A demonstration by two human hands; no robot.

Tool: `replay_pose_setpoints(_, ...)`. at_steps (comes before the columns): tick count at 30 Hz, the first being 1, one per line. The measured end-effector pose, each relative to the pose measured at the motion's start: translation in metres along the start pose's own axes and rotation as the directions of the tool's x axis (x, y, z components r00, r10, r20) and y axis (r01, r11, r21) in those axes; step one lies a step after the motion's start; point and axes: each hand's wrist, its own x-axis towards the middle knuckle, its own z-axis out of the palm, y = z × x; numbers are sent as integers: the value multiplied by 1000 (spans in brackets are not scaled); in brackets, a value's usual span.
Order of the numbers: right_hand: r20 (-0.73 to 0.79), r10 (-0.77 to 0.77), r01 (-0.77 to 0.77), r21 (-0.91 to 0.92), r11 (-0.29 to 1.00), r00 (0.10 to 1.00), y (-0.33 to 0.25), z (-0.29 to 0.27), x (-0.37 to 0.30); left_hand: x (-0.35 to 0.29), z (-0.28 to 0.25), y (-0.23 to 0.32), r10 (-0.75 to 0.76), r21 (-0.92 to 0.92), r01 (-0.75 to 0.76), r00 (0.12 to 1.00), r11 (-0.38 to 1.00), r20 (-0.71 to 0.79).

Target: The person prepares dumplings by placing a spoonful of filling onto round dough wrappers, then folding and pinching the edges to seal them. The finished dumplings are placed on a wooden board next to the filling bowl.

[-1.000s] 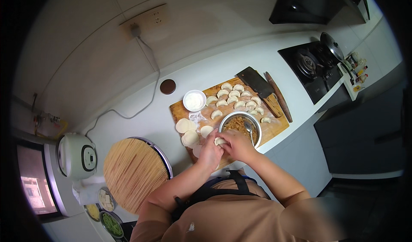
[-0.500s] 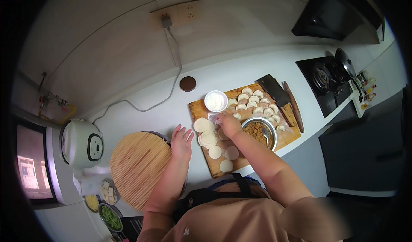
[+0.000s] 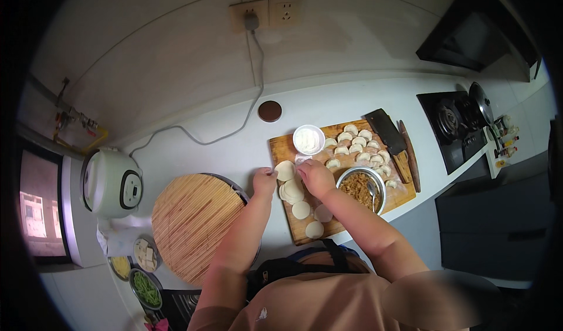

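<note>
My left hand (image 3: 265,182) is closed at the left end of the wooden board (image 3: 282,219), its fingertips pressed together at the edge of a round dumpling wrapper (image 3: 285,170). My right hand (image 3: 315,177) has its fingers drawn together just right of that wrapper; what they pinch is hidden. Below lies an overlapping pile of pale wrappers (image 3: 291,191), with single ones nearer me. A white bowl of flour (image 3: 308,139) stands beyond my right hand. Beside my right forearm sits a metal bowl of brown filling (image 3: 356,186) with a spoon (image 3: 372,191). Several folded dumplings (image 3: 356,148) lie behind it.
A cleaver (image 3: 387,136) and a rolling pin (image 3: 410,155) lie along the board's right end. A round slatted wooden lid (image 3: 196,228) is at left, near a rice cooker (image 3: 112,184) and dishes of green vegetables (image 3: 146,289) and white pieces. A gas stove (image 3: 450,126) stands far right.
My left hand, open with spread fingers before, has moved up to the wrapper and closed. My right hand stays near the flour bowl. The whole view has shifted slightly.
</note>
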Motion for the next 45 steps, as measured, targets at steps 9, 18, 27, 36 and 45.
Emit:
replay_pose_setpoints(9,5,50,-51,73,996,999,6,0,-9,15,9,-19,-7,-167,19,998,986,68)
replay_pose_setpoints(18,36,93,-96,100,990,995,1,-11,-15,6,9,-6,-58,-162,62,998,985,32)
replay_pose_setpoints(27,10,96,-97,122,988,995,8,-16,-23,-22,13,32,126,-6,-127,989,992,-80)
replay_pose_setpoints(36,-28,118,-112,159,981,993,13,-34,-30,0,27,4,114,-57,-108,988,993,107)
replay_pose_setpoints(45,-7,178,-173,217,961,984,15,-53,-51,-37,4,37,105,-308,-47,979,950,173)
